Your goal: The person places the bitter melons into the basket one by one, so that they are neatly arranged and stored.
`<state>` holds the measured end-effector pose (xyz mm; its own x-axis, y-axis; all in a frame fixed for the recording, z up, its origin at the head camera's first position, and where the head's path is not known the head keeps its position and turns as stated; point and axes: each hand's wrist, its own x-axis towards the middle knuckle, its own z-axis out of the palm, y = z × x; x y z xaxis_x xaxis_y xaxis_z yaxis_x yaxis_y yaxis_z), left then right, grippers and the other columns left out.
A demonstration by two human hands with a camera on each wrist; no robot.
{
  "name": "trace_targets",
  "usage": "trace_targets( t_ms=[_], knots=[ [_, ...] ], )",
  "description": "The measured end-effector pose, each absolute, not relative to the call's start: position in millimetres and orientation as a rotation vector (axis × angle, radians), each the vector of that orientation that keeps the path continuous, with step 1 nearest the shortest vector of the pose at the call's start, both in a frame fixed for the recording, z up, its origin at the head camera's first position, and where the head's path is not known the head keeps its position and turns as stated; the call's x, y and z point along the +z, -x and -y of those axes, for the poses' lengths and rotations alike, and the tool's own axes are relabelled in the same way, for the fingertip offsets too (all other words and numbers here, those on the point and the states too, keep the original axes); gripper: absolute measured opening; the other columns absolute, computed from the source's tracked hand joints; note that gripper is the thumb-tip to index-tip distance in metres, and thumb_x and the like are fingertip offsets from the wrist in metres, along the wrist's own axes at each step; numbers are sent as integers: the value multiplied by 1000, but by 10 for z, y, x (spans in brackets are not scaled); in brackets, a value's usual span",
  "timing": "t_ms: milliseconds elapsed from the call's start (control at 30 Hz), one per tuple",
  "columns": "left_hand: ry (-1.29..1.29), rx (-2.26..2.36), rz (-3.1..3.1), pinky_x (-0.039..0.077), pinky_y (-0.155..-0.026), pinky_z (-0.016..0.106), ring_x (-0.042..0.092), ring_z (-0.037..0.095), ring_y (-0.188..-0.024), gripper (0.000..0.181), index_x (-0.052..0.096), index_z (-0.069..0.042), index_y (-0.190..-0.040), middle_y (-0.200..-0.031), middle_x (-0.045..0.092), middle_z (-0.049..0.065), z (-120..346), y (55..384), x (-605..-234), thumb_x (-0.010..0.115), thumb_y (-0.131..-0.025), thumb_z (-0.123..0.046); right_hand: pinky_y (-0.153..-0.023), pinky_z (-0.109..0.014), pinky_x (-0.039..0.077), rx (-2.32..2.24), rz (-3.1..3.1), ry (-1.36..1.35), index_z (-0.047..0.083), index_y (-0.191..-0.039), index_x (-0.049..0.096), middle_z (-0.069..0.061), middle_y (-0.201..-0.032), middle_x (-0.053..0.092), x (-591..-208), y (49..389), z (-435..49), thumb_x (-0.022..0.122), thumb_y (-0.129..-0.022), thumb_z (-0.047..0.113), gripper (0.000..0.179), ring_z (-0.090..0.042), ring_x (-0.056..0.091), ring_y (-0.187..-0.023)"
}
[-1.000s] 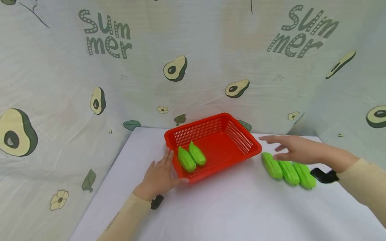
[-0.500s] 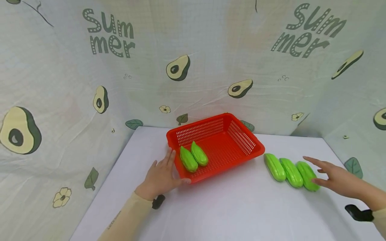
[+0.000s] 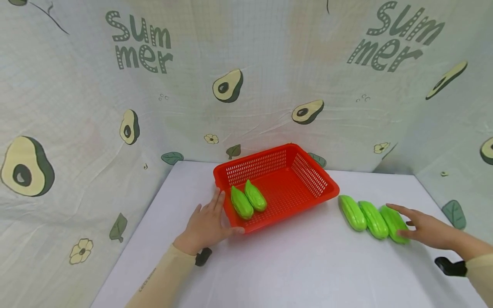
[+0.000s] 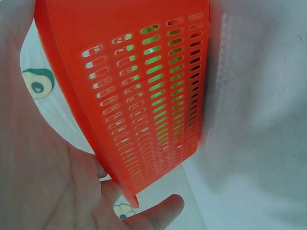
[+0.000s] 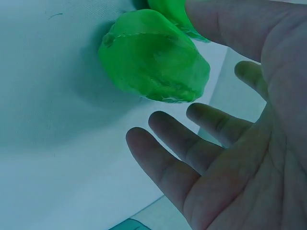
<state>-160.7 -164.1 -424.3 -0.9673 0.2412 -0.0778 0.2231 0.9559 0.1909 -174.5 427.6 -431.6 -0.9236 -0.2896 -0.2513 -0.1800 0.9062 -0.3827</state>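
Note:
A red perforated plastic basket (image 3: 285, 184) stands on the white table. Two glossy green vegetables, one (image 3: 242, 203) beside the other (image 3: 255, 196), lie at its left end. My left hand (image 3: 204, 229) rests at the basket's left rim with fingers spread; the left wrist view shows thumb and fingers along the rim of the slotted wall (image 4: 124, 24). Over on the right, three similar long, ridged green vegetables lie side by side. My right hand (image 3: 433, 231) hovers at the rightmost one (image 3: 394, 224), thumb and fingers apart on either side, a gap showing in the right wrist view.
Left of it in the row are the middle vegetable (image 3: 373, 219) and the one nearest the basket (image 3: 352, 213). A pale cloth (image 3: 262, 51) printed with avocados hangs behind the table and along both sides.
My right hand has moved from beside the basket's right end, rightward and down to the rightmost vegetable. The left hand stays at the basket. The head view has shifted slightly.

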Motion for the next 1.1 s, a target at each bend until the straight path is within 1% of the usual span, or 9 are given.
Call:
trace_targets(
  t_ms=[167, 367, 467, 600, 700, 867, 1100],
  knots=[
    [-349, 276, -2999, 26, -111, 64, 19, 31, -149, 123, 14, -5, -159, -165, 12, 13, 1637, 1604, -4226, 54, -75, -85, -78, -63, 52, -526, -2740, 314, -1, -154, 21, -48, -138, 32, -4369, 1796, -4273, 77, -87, 33, 94, -57, 58, -103],
    [-349, 278, -2999, 25, -111, 64, 20, 31, -149, 124, 14, -5, -159, -165, 12, 13, 1633, 1598, -4211, 53, -75, -86, -81, -69, 47, -490, -2721, 289, -1, -153, 22, -48, -137, 33, -4413, 1841, -4286, 77, -86, 38, 95, -64, 51, -108],
    [-361, 283, -3008, 26, -110, 65, 21, 31, -149, 124, 16, -4, -159, -165, 14, 14, 1635, 1599, -4222, 53, -74, -86, -81, -70, 47, -488, -2697, 258, -2, -153, 22, -48, -138, 31, -4433, 1856, -4298, 77, -86, 41, 96, -65, 50, -109],
    [-355, 259, -3004, 25, -111, 64, 19, 30, -149, 124, 15, -5, -159, -165, 12, 13, 1639, 1600, -4235, 51, -74, -88, -79, -69, 47, -495, -2666, 224, -1, -153, 22, -48, -139, 29, -4457, 1880, -4314, 76, -86, 45, 98, -65, 49, -109],
    [-349, 251, -3000, 25, -112, 64, 17, 29, -150, 124, 14, -6, -159, -165, 11, 12, 1642, 1601, -4240, 51, -74, -88, -79, -68, 48, -506, -2658, 223, -2, -153, 23, -48, -139, 29, -4470, 1883, -4322, 75, -86, 45, 97, -65, 48, -110],
    [-358, 270, -3008, 26, -111, 65, 18, 30, -149, 123, 16, -5, -159, -165, 13, 13, 1643, 1603, -4242, 52, -74, -87, -79, -67, 49, -525, -2656, 232, -2, -152, 24, -48, -139, 30, -4467, 1879, -4326, 76, -86, 43, 96, -64, 48, -110],
    [-362, 260, -3009, 26, -111, 65, 19, 30, -149, 124, 16, -4, -159, -165, 13, 13, 1638, 1599, -4236, 50, -74, -88, -80, -67, 48, -541, -2661, 230, -3, -153, 24, -48, -139, 30, -4464, 1866, -4319, 76, -86, 43, 95, -64, 48, -111]
  ],
)
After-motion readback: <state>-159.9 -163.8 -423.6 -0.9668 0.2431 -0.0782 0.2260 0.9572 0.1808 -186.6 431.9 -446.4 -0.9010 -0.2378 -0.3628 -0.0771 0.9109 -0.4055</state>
